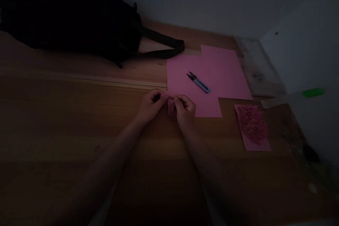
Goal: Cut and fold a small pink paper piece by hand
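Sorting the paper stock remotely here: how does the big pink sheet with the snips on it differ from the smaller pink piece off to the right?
The big pink sheet has notched corners; the smaller pink piece looks like a plain rectangle. The sheet carries blue-handled snips; the piece carries a heap of pink shreds. The sheet lies right beside both hands; the piece lies apart, to their right. Both lie flat on the wooden table.

Obscured and cropped regions in dim light
The fingers [182, 105] are hiding most of the small pink paper piece [171, 109]; the frame's top-left edge is cropping the black fabric bag [71, 21].
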{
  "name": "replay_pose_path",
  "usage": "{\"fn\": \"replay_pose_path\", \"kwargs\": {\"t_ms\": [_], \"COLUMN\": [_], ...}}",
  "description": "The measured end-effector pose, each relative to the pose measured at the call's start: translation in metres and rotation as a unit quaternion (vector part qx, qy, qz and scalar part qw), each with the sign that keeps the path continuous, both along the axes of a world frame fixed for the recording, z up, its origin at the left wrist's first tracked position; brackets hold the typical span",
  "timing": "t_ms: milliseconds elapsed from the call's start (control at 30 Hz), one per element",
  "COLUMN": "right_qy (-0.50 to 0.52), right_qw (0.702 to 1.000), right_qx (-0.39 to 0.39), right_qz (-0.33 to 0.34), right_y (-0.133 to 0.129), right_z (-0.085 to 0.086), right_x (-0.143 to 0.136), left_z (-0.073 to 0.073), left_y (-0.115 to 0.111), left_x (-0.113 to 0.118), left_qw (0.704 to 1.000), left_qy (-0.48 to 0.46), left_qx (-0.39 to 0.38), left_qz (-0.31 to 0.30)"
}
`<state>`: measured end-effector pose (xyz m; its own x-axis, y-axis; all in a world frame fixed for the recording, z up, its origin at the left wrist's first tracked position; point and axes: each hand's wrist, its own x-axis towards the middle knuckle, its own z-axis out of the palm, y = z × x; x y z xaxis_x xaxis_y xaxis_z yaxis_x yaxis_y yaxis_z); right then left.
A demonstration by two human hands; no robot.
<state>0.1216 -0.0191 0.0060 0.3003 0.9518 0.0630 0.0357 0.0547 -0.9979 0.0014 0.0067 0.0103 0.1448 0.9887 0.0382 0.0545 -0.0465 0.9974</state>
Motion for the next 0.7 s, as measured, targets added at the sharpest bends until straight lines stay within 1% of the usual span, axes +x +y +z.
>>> {"fn": "replay_pose_path", "kwargs": {"t_ms": [167, 433, 600, 700], "right_qy": [-0.011, -0.030, -0.042, -0.045], "right_qw": [1.000, 0.999, 0.999, 0.999], "right_qx": [-0.007, -0.010, -0.011, -0.009], "right_qz": [-0.010, 0.005, 0.016, 0.017], "right_y": [-0.0008, -0.0022, -0.0024, -0.0022], "right_z": [0.0028, 0.0071, 0.0073, 0.0065], "right_x": [-0.0012, -0.0026, -0.0020, -0.0018], "left_z": [-0.0006, 0.0005, 0.0001, -0.0006], "left_y": [0.0004, 0.0000, 0.0003, 0.0004], "left_x": [0.0000, 0.0002, 0.0000, 0.0000], "left_qw": [1.000, 1.000, 0.999, 0.999], "left_qy": [-0.002, 0.014, 0.037, 0.036], "left_qx": [0.002, 0.006, 0.015, 0.019], "left_qz": [0.000, -0.002, 0.006, 0.009]}}
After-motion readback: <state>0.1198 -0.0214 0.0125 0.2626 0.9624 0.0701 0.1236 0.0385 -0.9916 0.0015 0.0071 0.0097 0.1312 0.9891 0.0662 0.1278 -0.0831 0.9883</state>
